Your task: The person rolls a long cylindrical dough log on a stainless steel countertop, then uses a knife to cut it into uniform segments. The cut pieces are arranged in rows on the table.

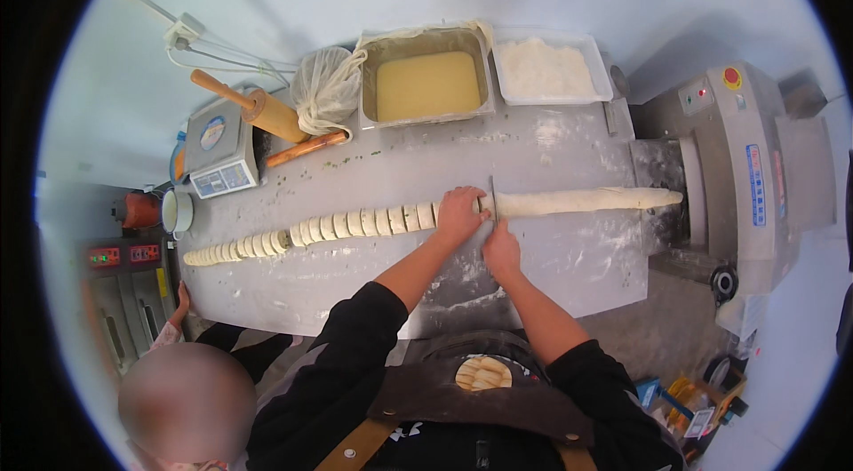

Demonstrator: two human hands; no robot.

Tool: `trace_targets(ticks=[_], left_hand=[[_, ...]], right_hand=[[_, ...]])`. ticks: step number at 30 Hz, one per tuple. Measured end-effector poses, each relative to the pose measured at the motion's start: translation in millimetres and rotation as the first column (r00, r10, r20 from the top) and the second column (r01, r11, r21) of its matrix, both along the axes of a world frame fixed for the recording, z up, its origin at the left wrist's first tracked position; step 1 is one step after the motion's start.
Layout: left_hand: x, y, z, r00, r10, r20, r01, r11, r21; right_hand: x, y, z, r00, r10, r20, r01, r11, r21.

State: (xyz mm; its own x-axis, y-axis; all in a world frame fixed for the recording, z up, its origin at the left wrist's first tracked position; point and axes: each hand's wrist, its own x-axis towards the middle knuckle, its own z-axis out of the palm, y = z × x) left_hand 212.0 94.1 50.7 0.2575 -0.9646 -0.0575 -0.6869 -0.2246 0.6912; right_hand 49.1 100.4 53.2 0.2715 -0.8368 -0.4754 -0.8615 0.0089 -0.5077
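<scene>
A long roll of dough (566, 202) lies across the metal table, uncut on its right part. My right hand (501, 250) grips a knife (493, 194), whose blade stands across the roll near its middle. Just left of the blade, my left hand (460, 214) rests on the dough with its fingers curved over it. Further left runs a row of cut dough pieces (363, 223), standing close together in line, with greenish filling showing at some cuts.
Behind the dough stand a digital scale (220, 144), rolling pin (276, 116), metal pan of yellow liquid (426, 88) and tub of white powder (546, 71). A dough machine (733, 184) adjoins the table's right end. Another person's hand (182, 301) touches the table's left edge.
</scene>
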Motion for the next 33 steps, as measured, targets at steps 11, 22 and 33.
trace_targets(ticks=[11, 22, 33], left_hand=[[-3, -4, 1, 1.000, -0.007, 0.020, 0.009, 0.997, -0.070], [-27, -24, 3, 0.998, -0.058, -0.008, 0.058, 0.998, 0.018], [-28, -23, 1, 0.999, -0.040, -0.009, 0.040, 0.998, 0.041]], right_hand=[[-86, 73, 43, 1.000, -0.001, 0.004, 0.001, 1.000, -0.008], [-44, -17, 45, 0.996, 0.014, 0.094, -0.004, 0.994, -0.108], [-41, -21, 39, 0.998, 0.031, 0.059, -0.025, 0.996, -0.090]])
